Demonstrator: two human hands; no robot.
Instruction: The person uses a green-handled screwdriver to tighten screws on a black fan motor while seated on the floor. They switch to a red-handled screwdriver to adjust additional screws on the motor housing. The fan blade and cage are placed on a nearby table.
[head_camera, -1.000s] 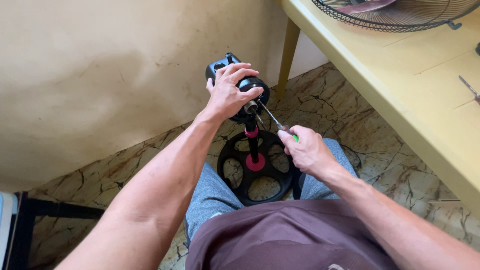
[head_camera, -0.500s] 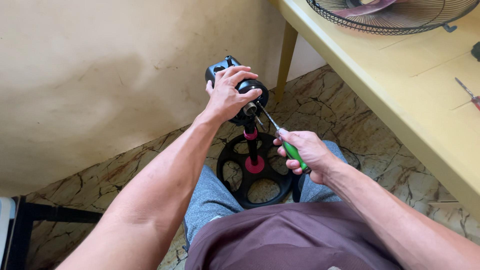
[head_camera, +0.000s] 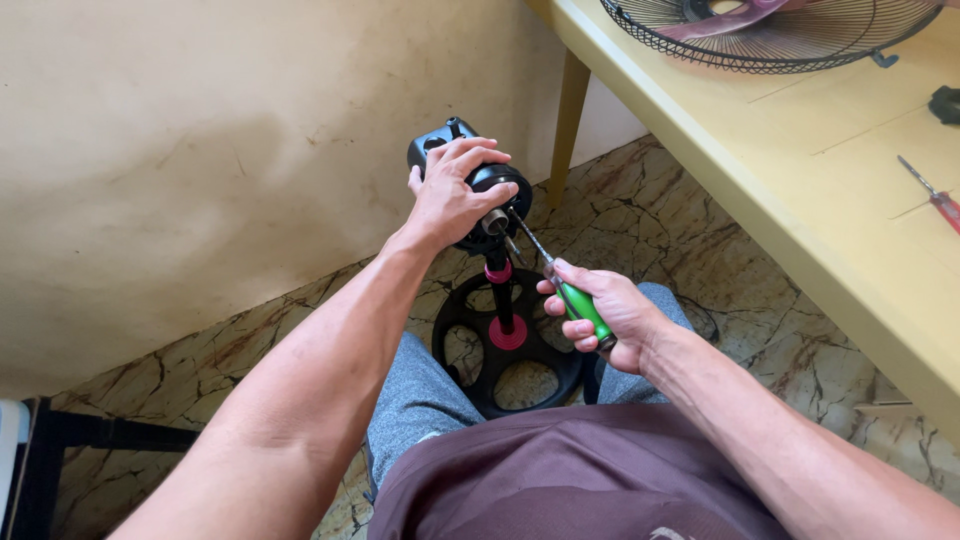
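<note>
Two hands on one job here: left hand (head_camera: 450, 200) is wrapped tight over the black fan motor housing (head_camera: 470, 175), which sits on its stand above the round black base (head_camera: 505, 350) on the floor, between the knees. Right hand (head_camera: 605, 315) is fisted around one green-handled screwdriver (head_camera: 585, 310), tip at the motor's front. On the yellow table (head_camera: 790, 170) to the right: one wire fan guard (head_camera: 770, 35) and one red screwdriver (head_camera: 930, 195). Cracked-marble floor, beige stained wall on the left.
</note>
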